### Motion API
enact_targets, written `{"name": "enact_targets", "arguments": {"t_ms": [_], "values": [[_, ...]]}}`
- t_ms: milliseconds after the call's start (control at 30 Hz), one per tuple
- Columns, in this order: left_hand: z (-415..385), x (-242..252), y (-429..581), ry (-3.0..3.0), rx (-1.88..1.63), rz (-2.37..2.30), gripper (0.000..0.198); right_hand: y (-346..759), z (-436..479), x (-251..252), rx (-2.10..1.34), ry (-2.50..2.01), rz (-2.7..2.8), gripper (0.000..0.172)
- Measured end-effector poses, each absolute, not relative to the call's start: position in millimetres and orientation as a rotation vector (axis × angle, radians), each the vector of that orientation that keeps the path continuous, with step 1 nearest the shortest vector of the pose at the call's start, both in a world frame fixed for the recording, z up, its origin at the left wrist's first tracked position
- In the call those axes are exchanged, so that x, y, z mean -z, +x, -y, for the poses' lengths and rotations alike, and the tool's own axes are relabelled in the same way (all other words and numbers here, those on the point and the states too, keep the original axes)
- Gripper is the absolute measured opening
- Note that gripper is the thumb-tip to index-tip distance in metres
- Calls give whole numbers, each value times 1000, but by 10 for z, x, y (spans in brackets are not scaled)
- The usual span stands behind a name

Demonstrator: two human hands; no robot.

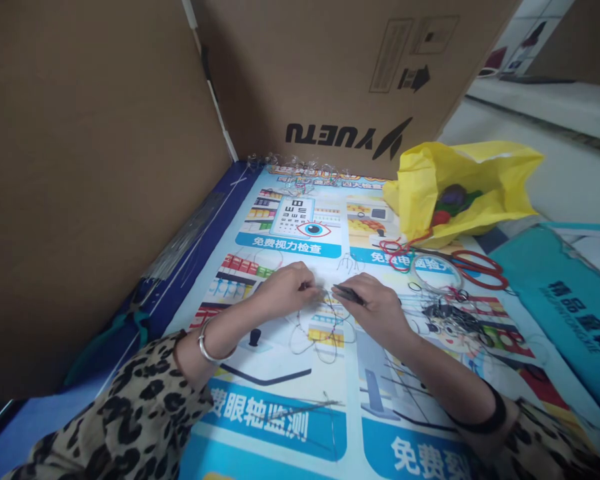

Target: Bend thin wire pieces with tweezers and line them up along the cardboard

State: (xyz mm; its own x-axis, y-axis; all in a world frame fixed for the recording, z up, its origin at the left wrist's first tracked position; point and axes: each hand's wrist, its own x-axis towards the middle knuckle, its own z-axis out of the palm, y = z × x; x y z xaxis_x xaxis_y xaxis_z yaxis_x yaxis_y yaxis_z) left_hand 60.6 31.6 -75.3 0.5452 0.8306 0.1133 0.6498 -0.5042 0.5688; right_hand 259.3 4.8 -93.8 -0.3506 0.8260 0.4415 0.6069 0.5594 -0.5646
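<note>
My left hand [291, 288] is closed in a pinch over the middle of the printed sheet, at the top of a looped thin wire piece [333, 327]. Petal-like loops of that wire spread below and between both hands, nearly lost against the print. Across from it, my right hand [380, 308] is closed around a small dark pointed tool [349, 294], its tip directed at the left fingertips. Whether the tip touches the wire is too blurred to tell, and the tool's exact kind is hidden by my fingers.
Cardboard walls [330, 80] stand at the back and left. On the right are a yellow bag [505, 180], red-handled scissors [480, 268], a wire coil [437, 273], dark wire scraps [455, 319] and a teal box [560, 300]. Teal-handled pliers [117, 327] lie left, by straight wires [187, 237].
</note>
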Motion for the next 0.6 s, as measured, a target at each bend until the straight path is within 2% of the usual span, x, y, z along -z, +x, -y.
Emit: {"name": "enact_targets", "arguments": {"t_ms": [300, 600], "values": [[-296, 716, 625, 2151, -490, -1220, 17, 2601, -38, 945, -271, -1081, 2129, 9], [-284, 710, 631, 1995, -463, -1260, 18, 2617, -37, 957, -301, -1046, 2100, 10]]}}
